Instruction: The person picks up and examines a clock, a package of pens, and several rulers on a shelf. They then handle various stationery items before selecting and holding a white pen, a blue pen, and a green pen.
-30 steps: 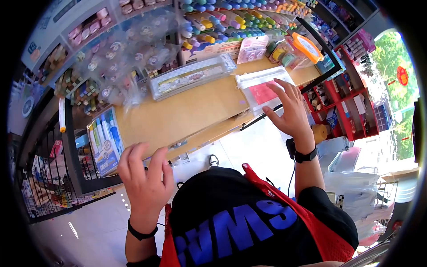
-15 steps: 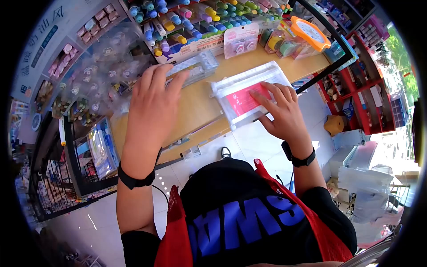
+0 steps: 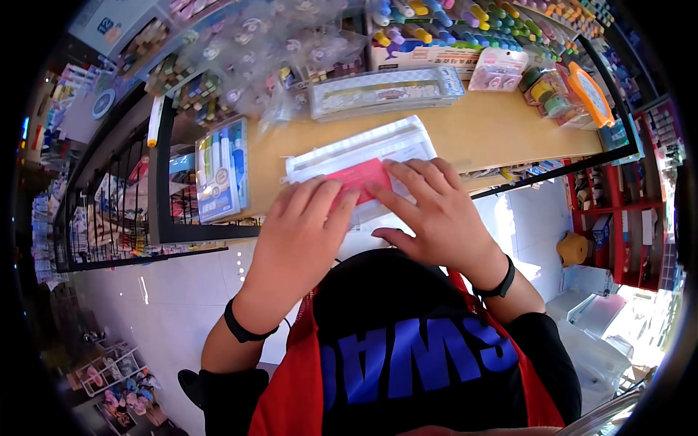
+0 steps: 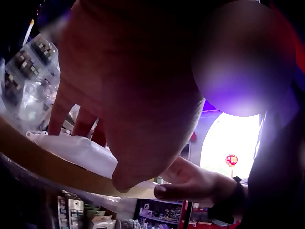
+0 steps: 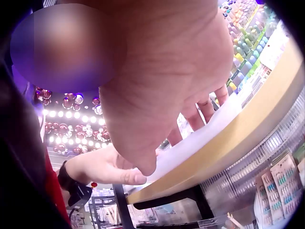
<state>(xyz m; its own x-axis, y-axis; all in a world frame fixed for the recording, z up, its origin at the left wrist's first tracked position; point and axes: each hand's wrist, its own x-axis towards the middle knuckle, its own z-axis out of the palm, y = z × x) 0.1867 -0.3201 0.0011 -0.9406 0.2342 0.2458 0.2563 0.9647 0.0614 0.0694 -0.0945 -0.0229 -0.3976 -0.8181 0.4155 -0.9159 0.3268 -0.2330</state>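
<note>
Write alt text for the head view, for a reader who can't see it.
A person's left hand and right hand touch a whitish zip pouch with a pink panel, at the front edge of a wood-coloured shelf. Behind it lies a long, clear-cased item; a pack of pens stands to the left, and colourful markers fill the rack beyond.

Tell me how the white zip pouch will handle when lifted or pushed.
The zip pouch is probably light, looking thin and flat. It likely flexes, its body resembling soft sheeting. Lying broad side down, it seems unlikely to roll.
</note>
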